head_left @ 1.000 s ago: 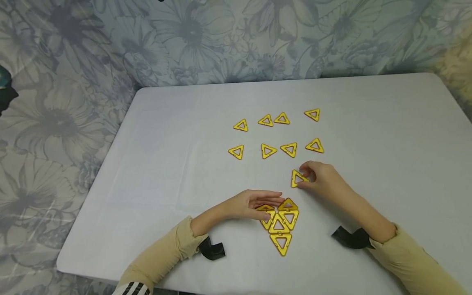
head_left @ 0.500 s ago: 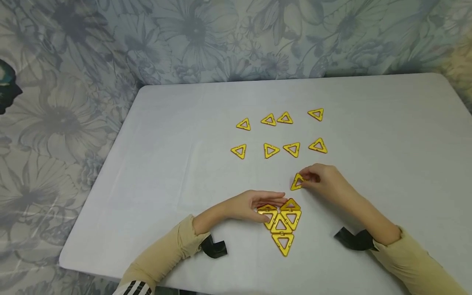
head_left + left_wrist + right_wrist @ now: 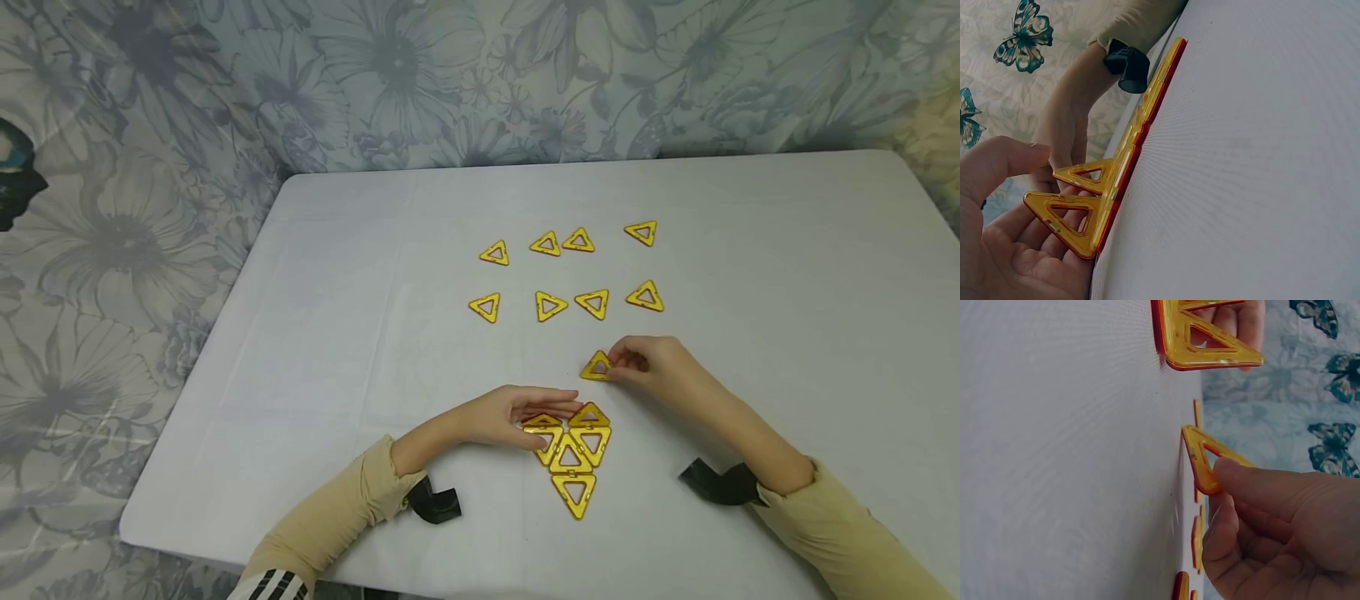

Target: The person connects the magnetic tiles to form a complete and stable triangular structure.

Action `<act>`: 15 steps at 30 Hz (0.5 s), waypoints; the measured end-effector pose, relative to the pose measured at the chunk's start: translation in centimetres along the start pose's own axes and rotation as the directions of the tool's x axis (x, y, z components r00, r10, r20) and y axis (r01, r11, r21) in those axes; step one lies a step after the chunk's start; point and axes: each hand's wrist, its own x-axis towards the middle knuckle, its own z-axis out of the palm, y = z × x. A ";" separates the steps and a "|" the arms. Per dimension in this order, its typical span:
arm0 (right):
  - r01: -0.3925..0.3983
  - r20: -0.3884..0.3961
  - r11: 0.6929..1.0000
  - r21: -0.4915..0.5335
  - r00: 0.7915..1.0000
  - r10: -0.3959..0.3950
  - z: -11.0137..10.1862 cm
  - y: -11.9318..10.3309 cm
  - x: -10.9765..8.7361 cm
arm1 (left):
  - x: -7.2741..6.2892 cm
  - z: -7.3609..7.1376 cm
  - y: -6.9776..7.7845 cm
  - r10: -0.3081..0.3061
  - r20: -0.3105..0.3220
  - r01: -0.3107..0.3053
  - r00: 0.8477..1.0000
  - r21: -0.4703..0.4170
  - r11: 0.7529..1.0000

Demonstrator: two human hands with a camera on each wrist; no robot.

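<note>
In the head view, several yellow triangular magnetic tiles lie flat and joined near the table's front. Two more tiles stand up from their far edges; the left wrist view shows one upright tile close by. My left hand reaches in from the left, straight fingers behind the upright tiles and thumb over a flat one. Whether the fingers touch them I cannot tell. My right hand pinches a single triangular magnetic tile between thumb and fingers, beyond and apart from the joined group.
Loose yellow triangles lie in two rows farther back, among them a near-row tile and a far-row tile. They rest on a white-covered table. A floral backdrop hangs behind it. Black straps show at both cuffs.
In my right hand the pinched tile has turned, one corner now pointing away from me, and shifted slightly left. My left hand and the joined tiles keep their places.
</note>
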 end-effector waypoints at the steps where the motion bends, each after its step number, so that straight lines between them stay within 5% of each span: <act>1: 0.011 0.001 1.000 -0.001 1.000 -0.011 0.0 0.0 0.0 | 0.0 0.0 0.0 -0.002 0.000 0.002 1.000 0.001 1.000; 15: 0.151 -0.078 0.986 0.071 0.986 -0.145 -0.2 -0.5 -0.1 | 0.0 -0.1 -0.1 -0.015 -0.001 0.015 1.000 0.001 1.000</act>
